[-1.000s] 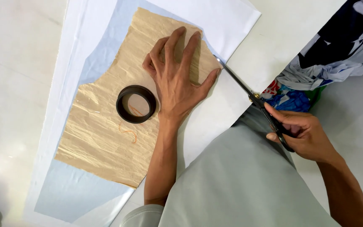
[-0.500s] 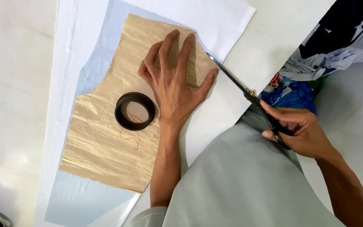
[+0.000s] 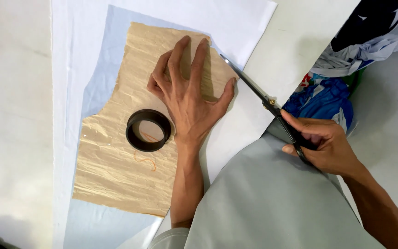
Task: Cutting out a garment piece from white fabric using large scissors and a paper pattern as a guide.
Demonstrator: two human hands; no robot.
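Note:
My left hand (image 3: 190, 97) lies flat, fingers spread, on a crinkled tan paper pattern (image 3: 116, 161) that rests on pale blue-white fabric (image 3: 102, 78). My right hand (image 3: 324, 145) grips the black handles of a pair of scissors (image 3: 259, 94). The blades point up-left, and their tip sits at the pattern's upper right edge beside my left thumb. A black ring (image 3: 149, 130), like a tape roll, sits on the pattern just left of my left wrist. A short orange thread (image 3: 146, 161) lies below the ring.
The fabric is spread on a white table (image 3: 14, 115). A heap of blue, white and dark cloth (image 3: 346, 60) lies off the table's right edge. My grey-clad lap (image 3: 272, 203) fills the bottom middle.
The view has shifted slightly, with the pattern and both hands sitting a little lower and further left in frame. The scissors stay at the pattern's right edge, my left hand still pressing down.

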